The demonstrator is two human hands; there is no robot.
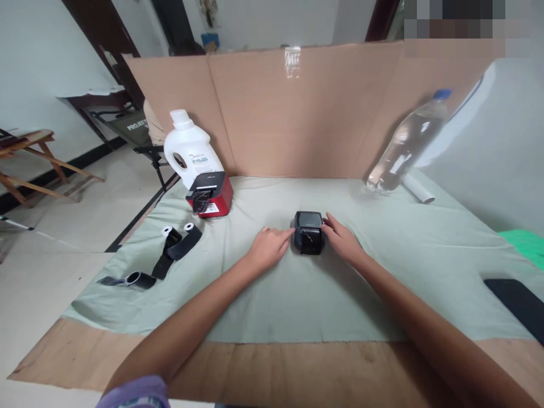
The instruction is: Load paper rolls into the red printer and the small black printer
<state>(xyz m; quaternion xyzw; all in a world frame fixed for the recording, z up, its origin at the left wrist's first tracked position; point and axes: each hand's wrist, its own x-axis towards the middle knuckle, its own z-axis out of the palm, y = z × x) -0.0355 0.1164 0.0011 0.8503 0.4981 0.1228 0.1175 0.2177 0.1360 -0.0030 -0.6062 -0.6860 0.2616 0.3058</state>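
Note:
A small black portable printer (309, 233) with a grey top panel sits on the green cloth in front of me. My left hand (270, 248) is at its left side. The index finger is stretched out with its tip at the printer's edge, while the other fingers are curled. At the opposite side, my right hand (341, 238) has its fingers against the printer's right edge, one reaching toward the back corner. Part of the right fingers' contact is hidden. Black film or paper covers the printer's front face.
To the left stand a red and black printer (211, 195) and a white jug (193, 147). Nearby lie unrolled black rolls (172, 249). A clear bottle (410, 141) leans against the cardboard screen (297, 119) beside a white tube (419, 188). A dark phone-like slab (518, 306) lies far right.

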